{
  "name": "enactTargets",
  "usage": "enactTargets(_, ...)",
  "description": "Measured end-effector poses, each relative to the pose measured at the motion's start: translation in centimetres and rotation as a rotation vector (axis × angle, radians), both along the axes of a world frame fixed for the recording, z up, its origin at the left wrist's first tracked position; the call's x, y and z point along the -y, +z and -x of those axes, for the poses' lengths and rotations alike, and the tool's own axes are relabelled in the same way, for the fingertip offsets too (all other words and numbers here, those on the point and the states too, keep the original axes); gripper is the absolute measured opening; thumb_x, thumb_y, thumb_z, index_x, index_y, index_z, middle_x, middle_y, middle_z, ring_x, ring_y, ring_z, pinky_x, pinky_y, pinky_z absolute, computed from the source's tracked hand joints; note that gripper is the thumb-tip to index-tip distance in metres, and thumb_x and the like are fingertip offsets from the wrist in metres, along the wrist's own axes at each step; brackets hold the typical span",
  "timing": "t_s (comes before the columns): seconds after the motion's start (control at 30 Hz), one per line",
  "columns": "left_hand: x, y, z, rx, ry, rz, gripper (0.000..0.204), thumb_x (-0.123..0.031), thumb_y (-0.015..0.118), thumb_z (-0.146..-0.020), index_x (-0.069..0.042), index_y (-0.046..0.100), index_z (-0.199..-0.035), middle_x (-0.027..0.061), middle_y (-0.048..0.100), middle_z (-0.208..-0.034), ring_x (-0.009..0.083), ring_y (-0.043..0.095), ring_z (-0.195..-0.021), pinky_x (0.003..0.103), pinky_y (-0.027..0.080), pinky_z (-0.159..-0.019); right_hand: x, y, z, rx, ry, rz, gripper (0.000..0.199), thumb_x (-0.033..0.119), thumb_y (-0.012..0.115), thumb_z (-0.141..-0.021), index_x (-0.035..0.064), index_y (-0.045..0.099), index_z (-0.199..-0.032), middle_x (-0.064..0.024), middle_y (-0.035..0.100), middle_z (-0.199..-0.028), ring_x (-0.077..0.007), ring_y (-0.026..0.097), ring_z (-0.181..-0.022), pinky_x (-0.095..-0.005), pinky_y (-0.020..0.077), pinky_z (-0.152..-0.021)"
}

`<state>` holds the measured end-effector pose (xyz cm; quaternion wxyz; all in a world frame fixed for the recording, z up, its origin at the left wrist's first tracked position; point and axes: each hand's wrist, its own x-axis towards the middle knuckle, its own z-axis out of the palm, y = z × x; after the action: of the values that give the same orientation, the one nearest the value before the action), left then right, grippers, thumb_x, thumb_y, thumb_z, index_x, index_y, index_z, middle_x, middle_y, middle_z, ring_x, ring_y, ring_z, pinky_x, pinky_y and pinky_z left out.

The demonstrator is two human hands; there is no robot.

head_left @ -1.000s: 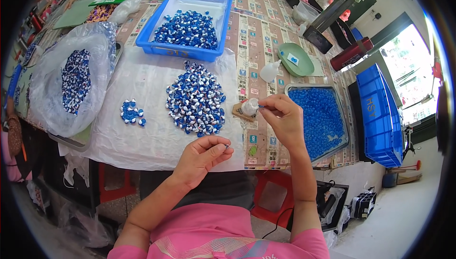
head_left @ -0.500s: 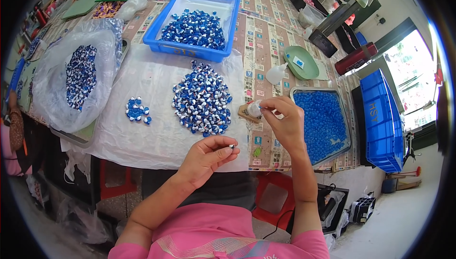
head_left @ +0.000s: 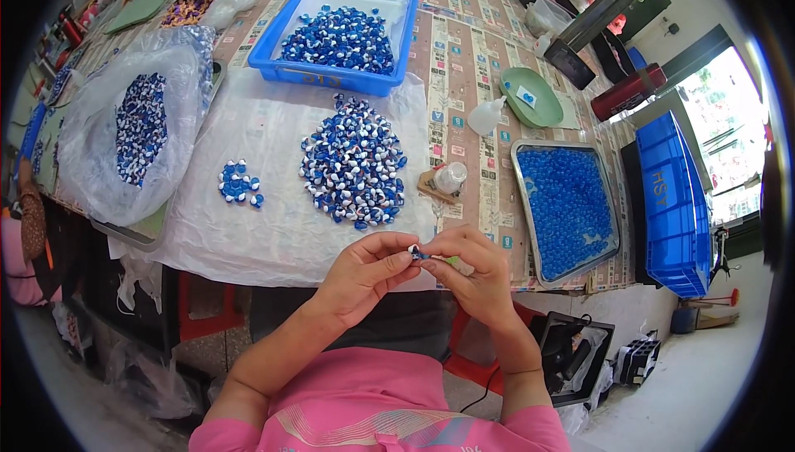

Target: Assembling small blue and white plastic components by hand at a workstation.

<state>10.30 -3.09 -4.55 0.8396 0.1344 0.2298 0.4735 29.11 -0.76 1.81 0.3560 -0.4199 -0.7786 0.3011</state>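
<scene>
In front of my body, at the table's near edge, both hands meet over a tiny blue-and-white bead. My left hand is closed, pinching it between thumb and forefinger. The fingertips of my right hand are pinched together against the bead's right side; whether a separate piece is between them is hidden. Beyond my hands, a heap of blue-and-white beads lies on a white sheet, with a smaller cluster to its left. A small whitish jar stands on a wooden block right of the heap.
At right, a metal tray holds clear blue beads. A blue bin of beads stands at the back, a plastic bag of beads at left. Further right are a white squeeze bottle, a green dish and a blue crate.
My right hand has moved from the small jar down and left to the bead in my left hand. My left hand stays nearly in place, still pinching.
</scene>
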Motion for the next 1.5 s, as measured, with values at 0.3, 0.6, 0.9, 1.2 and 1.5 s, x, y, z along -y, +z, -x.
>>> enactTargets(0.3,0.4,-0.1,-0.4,-0.054,0.003,-0.050,0.023,-0.001,0.060,-0.094,-0.002,0.062,-0.117,0.0080,0.066,-0.110,0.0169,0.066,-0.101,0.030,0.056,-0.090,0.3,-0.3,-0.2,0.009,-0.004,-0.001,0.024,0.002,0.078,-0.075,0.0067,0.072,-0.097,-0.0091,0.067,-0.089,-0.0243,0.065,-0.083,-0.0324,0.0503,-0.070)
enactTargets(0.6,0.3,0.1,0.1,-0.179,-0.032,-0.082,0.019,-0.003,0.065,-0.091,0.001,0.065,-0.110,0.0128,0.069,-0.103,0.0182,0.069,-0.089,0.031,0.060,-0.080,-0.1,-0.3,-0.8,-0.078,0.057,0.185,0.022,-0.002,0.078,-0.074,0.0041,0.073,-0.095,-0.0088,0.069,-0.089,-0.0206,0.066,-0.079,-0.0297,0.0517,-0.067)
enactTargets(0.9,0.2,-0.3,0.5,-0.249,-0.042,-0.139,0.019,-0.004,0.070,-0.088,0.001,0.067,-0.107,0.0131,0.071,-0.095,0.0184,0.070,-0.083,0.030,0.059,-0.077,0.1,-0.9,-0.7,-0.074,0.044,0.208,0.020,-0.004,0.079,-0.072,0.0036,0.073,-0.090,-0.0080,0.071,-0.084,-0.0186,0.066,-0.077,-0.0284,0.0519,-0.066)
enactTargets(1.2,0.4,0.8,1.8,-0.195,-0.120,-0.105,0.017,-0.003,0.069,-0.088,0.001,0.066,-0.104,0.0113,0.069,-0.095,0.0175,0.069,-0.084,0.029,0.058,-0.076,-0.5,0.1,-0.4,-0.119,0.196,0.213,0.023,-0.004,0.080,-0.068,0.0034,0.075,-0.089,-0.0069,0.071,-0.084,-0.0181,0.066,-0.077,-0.0285,0.0513,-0.068)
enactTargets(1.5,-0.8,0.8,9.3,-0.987,0.335,-0.444,0.017,0.001,0.068,-0.085,0.000,0.067,-0.102,0.0048,0.068,-0.095,0.0112,0.064,-0.081,0.025,0.053,-0.073,-1.1,1.7,-4.1,0.043,-0.024,0.122,0.018,0.000,0.075,-0.078,-0.0005,0.072,-0.096,-0.0085,0.071,-0.089,-0.0179,0.067,-0.082,-0.0274,0.0509,-0.072)
